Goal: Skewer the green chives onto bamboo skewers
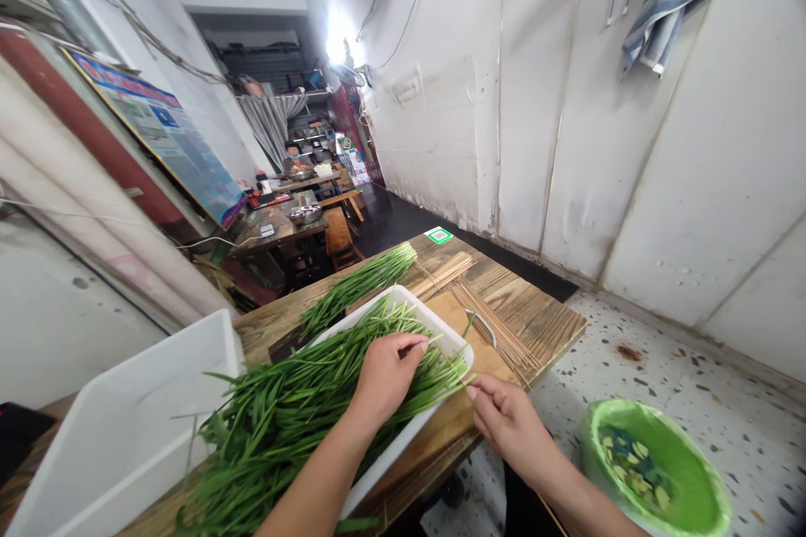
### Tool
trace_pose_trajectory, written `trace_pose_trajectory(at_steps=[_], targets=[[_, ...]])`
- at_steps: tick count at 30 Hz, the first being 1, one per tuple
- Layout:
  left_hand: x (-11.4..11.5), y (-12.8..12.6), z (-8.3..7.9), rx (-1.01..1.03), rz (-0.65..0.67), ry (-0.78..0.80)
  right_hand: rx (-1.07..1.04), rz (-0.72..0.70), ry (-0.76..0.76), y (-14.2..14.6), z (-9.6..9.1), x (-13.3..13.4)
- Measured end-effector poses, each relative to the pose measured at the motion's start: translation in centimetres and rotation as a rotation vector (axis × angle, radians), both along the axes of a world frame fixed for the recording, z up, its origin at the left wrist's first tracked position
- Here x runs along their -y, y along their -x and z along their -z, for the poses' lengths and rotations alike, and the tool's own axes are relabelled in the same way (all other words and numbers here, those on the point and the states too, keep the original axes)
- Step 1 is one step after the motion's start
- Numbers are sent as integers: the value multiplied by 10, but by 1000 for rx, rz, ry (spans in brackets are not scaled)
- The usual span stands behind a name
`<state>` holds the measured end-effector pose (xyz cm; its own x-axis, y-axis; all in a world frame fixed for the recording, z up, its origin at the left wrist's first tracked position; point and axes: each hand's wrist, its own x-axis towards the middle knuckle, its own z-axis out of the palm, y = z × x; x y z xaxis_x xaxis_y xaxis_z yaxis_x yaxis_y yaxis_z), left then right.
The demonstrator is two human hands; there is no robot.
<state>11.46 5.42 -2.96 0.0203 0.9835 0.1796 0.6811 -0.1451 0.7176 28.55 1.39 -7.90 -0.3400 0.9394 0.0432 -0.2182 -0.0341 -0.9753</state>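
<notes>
Left grip (389, 373): it is above the green stalks (283, 415), with thumb and finger pinched together around one pale stalk end (436, 339).
Right grip (504, 413): it is just beyond the tray corner, its fingertips pinched on a thin piece (467, 384); from my place I cannot tell if this is a stalk or a stick.
Stalks: the big heap is under the left grip, its pale ends toward the right grip, and its leaves hang over the side of the white tray (450, 334).
Feel of stalks: I judge one stalk very light, quite soft and bendable, perhaps slippery if wet; a hard squeeze may bruise it.
Where to hold: the pale end seems firmer, so I would pinch there gently, not on the floppy leaves.
Sticks: thin sticks (494, 327) lie on the tabletop (554, 315), beyond the right grip.
Second bundle (358, 284): it lies beyond the left grip, behind the tray.
</notes>
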Motion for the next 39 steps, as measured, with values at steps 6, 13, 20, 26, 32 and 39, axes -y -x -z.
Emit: trace_pose_trajectory(at_steps=[6, 13, 20, 26, 32, 39], targets=[[0, -2, 0, 26, -10, 6, 5, -14, -11, -1, 1, 0], [-1, -2, 1, 26, -18, -4, 11, -8, -13, -1, 0, 0], [0, -2, 1, 29, -6, -18, 21, -15, -6, -1, 0, 0], [-1, -2, 2, 55, -28, -17, 47, -1, -6, -2, -2, 2], [-1, -2, 2, 72, -26, -15, 39, -1, 17, 0, -4, 1], [-1, -1, 2, 67, -22, -11, 38, -5, 19, -1, -4, 2]])
